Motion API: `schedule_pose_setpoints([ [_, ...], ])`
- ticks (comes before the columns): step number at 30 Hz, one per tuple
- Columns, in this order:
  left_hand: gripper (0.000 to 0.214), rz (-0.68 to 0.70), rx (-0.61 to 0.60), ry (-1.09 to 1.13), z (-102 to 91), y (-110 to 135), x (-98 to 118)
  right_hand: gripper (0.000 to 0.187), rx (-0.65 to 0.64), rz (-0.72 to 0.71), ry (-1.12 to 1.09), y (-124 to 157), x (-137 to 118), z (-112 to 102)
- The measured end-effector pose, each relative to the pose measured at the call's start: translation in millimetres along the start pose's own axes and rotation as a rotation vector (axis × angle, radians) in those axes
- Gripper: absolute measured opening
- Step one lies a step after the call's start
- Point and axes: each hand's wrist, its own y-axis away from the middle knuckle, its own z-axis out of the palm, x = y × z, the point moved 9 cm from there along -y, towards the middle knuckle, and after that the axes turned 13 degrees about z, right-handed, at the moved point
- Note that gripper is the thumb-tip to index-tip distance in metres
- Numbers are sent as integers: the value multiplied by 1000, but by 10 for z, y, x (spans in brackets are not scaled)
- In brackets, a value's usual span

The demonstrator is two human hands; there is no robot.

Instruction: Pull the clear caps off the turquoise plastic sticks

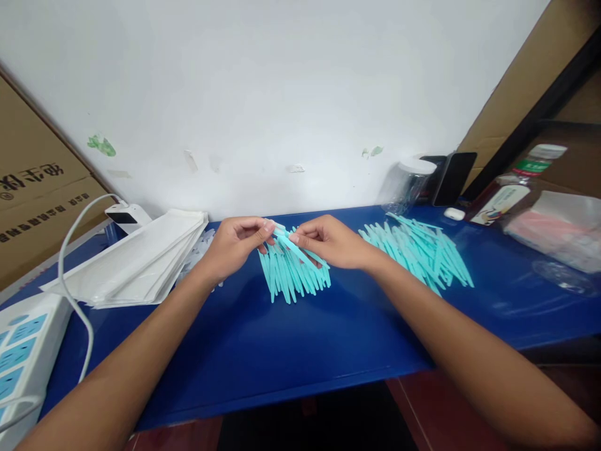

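Observation:
My left hand (237, 241) and my right hand (328, 240) meet over a blue table (263, 351). Both pinch one teal plastic stick (287, 238), which seems partly inside a small clear sleeve at its left end. Right under my hands lies a pile of several teal sticks (293, 272). A second, bigger pile of teal sticks (417, 250) lies to the right of my right hand. A stack of white flat bags (141, 260) lies to the left of my left hand.
A white power strip (23, 351) with a white cable sits at the front left. At the back right stand a clear jar (408, 185), a dark phone (453, 178), a bottle (514, 181) and plastic packs (558, 228). Cardboard boxes (32, 188) flank both sides.

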Motion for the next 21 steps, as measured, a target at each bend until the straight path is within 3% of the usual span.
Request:
schedule_pose_setpoints([
  [5, 38, 16, -32, -14, 19, 3, -10, 45, 5, -14, 35, -9, 16, 28],
  [11, 36, -21, 69, -17, -50, 13, -41, 33, 147, -72, -42, 13, -31, -100],
  [14, 35, -30, 79, -29, -60, 20, -64, 27, 139, -124, 17, 29, -85, -64],
  [21, 37, -1, 41, -35, -12, 5, 12, 27, 131, -83, 111, -5, -31, -12],
])
